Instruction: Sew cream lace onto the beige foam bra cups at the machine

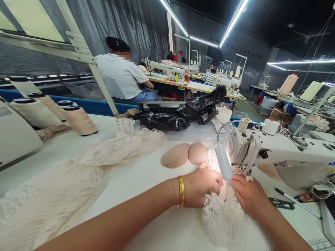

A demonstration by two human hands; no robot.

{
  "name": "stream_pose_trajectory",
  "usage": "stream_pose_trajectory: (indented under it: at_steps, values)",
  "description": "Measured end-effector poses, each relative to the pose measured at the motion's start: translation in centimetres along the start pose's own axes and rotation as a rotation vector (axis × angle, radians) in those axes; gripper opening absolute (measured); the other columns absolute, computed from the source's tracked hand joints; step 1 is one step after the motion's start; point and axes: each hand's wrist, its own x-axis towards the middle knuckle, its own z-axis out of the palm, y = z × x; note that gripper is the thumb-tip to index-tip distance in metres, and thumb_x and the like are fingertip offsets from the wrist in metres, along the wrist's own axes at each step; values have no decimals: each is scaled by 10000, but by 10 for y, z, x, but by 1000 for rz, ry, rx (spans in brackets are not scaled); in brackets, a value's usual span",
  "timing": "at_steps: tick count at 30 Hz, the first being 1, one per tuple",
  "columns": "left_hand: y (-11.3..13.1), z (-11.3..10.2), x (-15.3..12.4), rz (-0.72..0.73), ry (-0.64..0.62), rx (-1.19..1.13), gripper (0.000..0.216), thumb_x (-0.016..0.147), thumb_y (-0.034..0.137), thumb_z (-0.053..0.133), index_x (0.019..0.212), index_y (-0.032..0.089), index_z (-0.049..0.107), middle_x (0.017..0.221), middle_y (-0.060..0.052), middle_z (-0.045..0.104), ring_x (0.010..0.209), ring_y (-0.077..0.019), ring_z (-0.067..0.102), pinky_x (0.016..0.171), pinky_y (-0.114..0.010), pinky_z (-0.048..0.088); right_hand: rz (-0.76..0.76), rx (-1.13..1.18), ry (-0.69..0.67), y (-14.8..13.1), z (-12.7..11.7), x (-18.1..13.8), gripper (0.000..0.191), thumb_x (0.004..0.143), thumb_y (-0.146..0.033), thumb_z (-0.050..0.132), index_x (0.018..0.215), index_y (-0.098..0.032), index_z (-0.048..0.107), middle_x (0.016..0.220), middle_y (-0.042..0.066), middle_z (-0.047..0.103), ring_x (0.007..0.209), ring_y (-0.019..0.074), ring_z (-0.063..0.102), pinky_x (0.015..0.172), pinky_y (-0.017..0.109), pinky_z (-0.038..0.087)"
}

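My left hand [205, 183], with a gold bracelet at its wrist, curls its fingers on a cream lace garment piece [222, 216] with a smooth pale part under the lamp. Beside the presser foot of the white sewing machine [277, 150], my right hand [248, 193] lies with fingers stretched out on the fabric's edge. A grey lamp head [223, 162] on a bendy neck hides the stitching spot and some fingertips. Just beyond my left hand are beige moulded bra cups [175, 155], several of them stacked.
Gathered lace [78, 174] covers the table's left side, near thread cones [80, 120]. Black plastic bags [180, 111] lie behind the work. At right are a white pen [298, 203] and black thread snips [281, 203]. A co-worker [120, 73] sits ahead at another machine.
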Motion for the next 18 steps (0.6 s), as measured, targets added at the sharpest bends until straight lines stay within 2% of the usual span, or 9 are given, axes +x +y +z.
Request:
stream_pose_trajectory:
  at_steps: [2,6,11,13,16,18]
  values:
    - [3,-3,0,25,-23,55,166,626,36,676,681,182,619,1079,-12,741,937,-238,675,936,-427,392,-48,21,16,-1,-2,-2,419,861,1,459,1126,-250,663,1163,38,724,1039,235,634,725,307,483]
    - [13,-5,0,50,-67,238,294,456,-54,566,611,171,458,821,26,710,714,-194,610,846,-418,392,-146,69,52,-3,-5,-4,378,866,12,447,1037,-241,670,1146,42,728,1040,224,634,675,294,467]
    - [15,-5,1,50,-31,278,307,446,-30,567,596,177,397,743,30,675,637,-175,550,796,-418,389,-117,72,42,-1,-5,-3,330,903,-17,457,1018,-243,666,1080,39,739,1006,232,642,716,315,506]
    - [12,-4,2,40,-15,284,287,486,-14,587,586,176,397,706,22,656,630,-176,545,800,-417,391,-87,69,48,1,-4,-4,341,897,-21,461,1038,-255,665,1078,37,738,1024,242,638,746,330,525]
    - [7,-3,2,16,20,271,223,538,7,593,627,186,495,690,8,637,669,-195,565,832,-420,399,-38,43,74,2,-6,-5,377,894,-35,448,1123,-254,652,1069,56,727,952,247,642,727,346,541]
    - [2,-1,2,3,45,256,246,556,12,586,711,203,580,708,3,638,718,-212,585,862,-426,399,7,-11,91,3,-7,-5,370,918,-63,423,1169,-228,639,933,72,714,840,253,635,665,353,540]
